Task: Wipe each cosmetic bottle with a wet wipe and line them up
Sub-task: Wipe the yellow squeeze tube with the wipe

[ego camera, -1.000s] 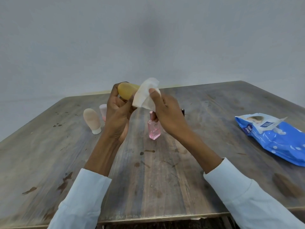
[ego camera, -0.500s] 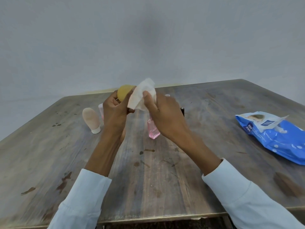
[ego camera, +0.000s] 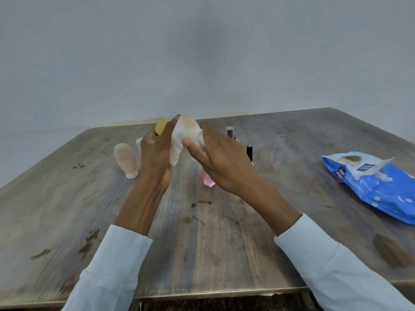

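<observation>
left hand (ego camera: 157,158) grips yellow bottle (ego camera: 162,127) steady | right hand (ego camera: 221,163) fingers pinch wet wipe (ego camera: 185,136), rubbing it clean

Plain room, prob. a home: worn wooden table (ego camera: 224,254) w/ stains, bare grey wall (ego camera: 202,52) behind.

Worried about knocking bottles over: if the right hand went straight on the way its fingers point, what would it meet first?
The wet wipe it already holds, then probably the left hand gripping the yellow bottle; depth is unclear.
</observation>
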### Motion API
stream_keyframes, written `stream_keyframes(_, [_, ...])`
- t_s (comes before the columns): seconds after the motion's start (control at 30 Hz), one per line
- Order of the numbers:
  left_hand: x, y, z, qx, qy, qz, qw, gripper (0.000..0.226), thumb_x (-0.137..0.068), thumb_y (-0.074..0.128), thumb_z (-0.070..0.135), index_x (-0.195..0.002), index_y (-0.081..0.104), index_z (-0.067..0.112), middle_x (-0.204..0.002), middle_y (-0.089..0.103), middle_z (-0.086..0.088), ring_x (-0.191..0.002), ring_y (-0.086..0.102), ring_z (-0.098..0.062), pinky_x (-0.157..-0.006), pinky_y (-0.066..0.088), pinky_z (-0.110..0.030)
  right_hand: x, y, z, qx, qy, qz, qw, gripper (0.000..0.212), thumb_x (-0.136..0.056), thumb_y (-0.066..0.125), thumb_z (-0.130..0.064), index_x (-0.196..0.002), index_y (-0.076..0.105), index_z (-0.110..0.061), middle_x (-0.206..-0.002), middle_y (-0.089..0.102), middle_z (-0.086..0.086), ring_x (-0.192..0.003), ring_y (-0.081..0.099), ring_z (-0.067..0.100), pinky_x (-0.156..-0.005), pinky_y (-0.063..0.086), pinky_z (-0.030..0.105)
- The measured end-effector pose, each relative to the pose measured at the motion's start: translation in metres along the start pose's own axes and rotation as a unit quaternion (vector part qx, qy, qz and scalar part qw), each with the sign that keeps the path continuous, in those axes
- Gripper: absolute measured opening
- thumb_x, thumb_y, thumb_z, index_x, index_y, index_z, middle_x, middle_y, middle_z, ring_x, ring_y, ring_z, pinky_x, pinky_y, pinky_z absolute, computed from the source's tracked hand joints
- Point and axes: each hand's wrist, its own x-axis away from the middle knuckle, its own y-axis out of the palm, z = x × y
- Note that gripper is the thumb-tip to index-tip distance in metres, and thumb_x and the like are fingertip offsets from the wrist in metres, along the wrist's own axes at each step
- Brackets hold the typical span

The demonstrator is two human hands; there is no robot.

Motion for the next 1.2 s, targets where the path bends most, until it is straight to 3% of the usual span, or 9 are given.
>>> stream_keyframes(0.2, [0.006,0.001,0.006,0.044,0.055,-0.112,0.991,0.039,-0.099,0.075,0.029,-0.127,0.056,0.010,-0.106,0.073,0.000,-0.102,0.071,-0.017,-0.086,0.061,-0.034,-0.002,-0.001,-0.008,-0.332,0.145,-0.011,0.932,0.052,-0.114,0.034,-0.055,-0.110,0.061,-0.011,-0.072,0.061,0.002,-0.063,0.062,0.015,-0.065,0.058,0.038])
stream_keyframes(0.43, [0.007,-0.005,0.014,0.031,0.074,-0.182,0.980,0.029,-0.103,0.064,0.024,-0.127,0.050,0.020,-0.120,0.071,-0.002,-0.113,0.065,-0.018,-0.087,0.051,-0.031,-0.009,-0.013,-0.013,-0.649,0.252,-0.133,0.706,0.057,-0.112,0.025,-0.057,-0.076,0.042,-0.016,-0.062,0.033,-0.001,-0.053,0.040,0.015,-0.050,0.042,0.027])
stream_keyframes(0.57, [0.007,-0.003,0.009,-0.001,0.091,-0.211,0.973,0.017,-0.108,0.058,0.017,-0.122,0.052,0.024,-0.127,0.072,-0.019,-0.121,0.066,-0.023,-0.087,0.049,-0.031,-0.010,-0.021,-0.003,-0.668,0.283,-0.172,0.666,0.061,-0.108,0.029,-0.068,-0.070,0.038,-0.020,-0.059,0.031,-0.004,-0.052,0.035,0.012,-0.047,0.034,0.024])
stream_keyframes(0.63, [0.006,-0.001,0.007,-0.003,0.082,-0.185,0.979,0.018,-0.104,0.066,0.022,-0.120,0.057,0.023,-0.122,0.070,-0.021,-0.112,0.065,-0.020,-0.083,0.050,-0.030,-0.011,-0.021,-0.006,-0.616,0.301,-0.154,0.711,0.062,-0.109,0.027,-0.065,-0.069,0.039,-0.020,-0.056,0.034,-0.003,-0.049,0.036,0.013,-0.050,0.034,0.028])
stream_keyframes(0.73, [0.005,0.000,0.006,0.009,0.062,-0.123,0.990,0.023,-0.096,0.076,0.028,-0.113,0.066,0.017,-0.093,0.071,0.003,-0.086,0.064,-0.012,-0.073,0.052,-0.025,-0.007,-0.012,-0.009,-0.385,0.232,-0.052,0.892,0.063,-0.114,0.029,-0.054,-0.067,0.040,-0.013,-0.054,0.042,0.002,-0.047,0.042,0.020,-0.054,0.038,0.041])
stream_keyframes(0.8, [0.004,-0.002,0.004,0.020,0.055,-0.092,0.994,0.028,-0.092,0.083,0.033,-0.107,0.072,0.012,-0.087,0.073,0.002,-0.078,0.066,-0.013,-0.071,0.056,-0.026,-0.003,-0.005,-0.009,-0.219,0.128,-0.002,0.967,0.061,-0.115,0.034,-0.051,-0.068,0.040,-0.011,-0.056,0.044,0.000,-0.051,0.044,0.019,-0.055,0.036,0.043])
stream_keyframes(1.03, [0.000,-0.001,0.001,0.031,0.017,-0.040,0.999,0.060,-0.060,0.085,0.054,-0.097,0.072,0.008,-0.072,0.074,0.001,-0.072,0.075,-0.012,-0.081,0.062,-0.028,0.003,0.002,-0.004,0.009,-0.008,0.021,1.000,0.043,-0.110,0.045,-0.056,-0.116,0.051,-0.014,-0.067,0.042,-0.013,-0.056,0.044,0.002,-0.050,0.023,0.024])
stream_keyframes(1.13, [0.001,-0.001,0.001,0.041,-0.035,-0.064,0.996,0.037,-0.090,0.078,0.043,-0.105,0.075,0.009,-0.101,0.079,-0.010,-0.103,0.078,-0.026,-0.096,0.061,-0.041,0.004,0.000,-0.004,0.001,-0.013,0.037,0.999,0.046,-0.109,0.043,-0.059,-0.117,0.051,-0.014,-0.067,0.038,-0.015,-0.056,0.042,0.003,-0.051,0.031,0.023])
stream_keyframes(1.2, [0.003,0.000,0.001,0.053,-0.063,-0.089,0.993,0.021,-0.109,0.057,0.028,-0.102,0.071,0.014,-0.087,0.080,0.002,-0.087,0.078,-0.013,-0.086,0.059,-0.033,0.002,-0.001,-0.004,-0.032,-0.013,0.013,0.999,0.040,-0.109,0.040,-0.058,-0.112,0.047,-0.019,-0.066,0.042,-0.014,-0.059,0.047,0.005,-0.053,0.033,0.025])
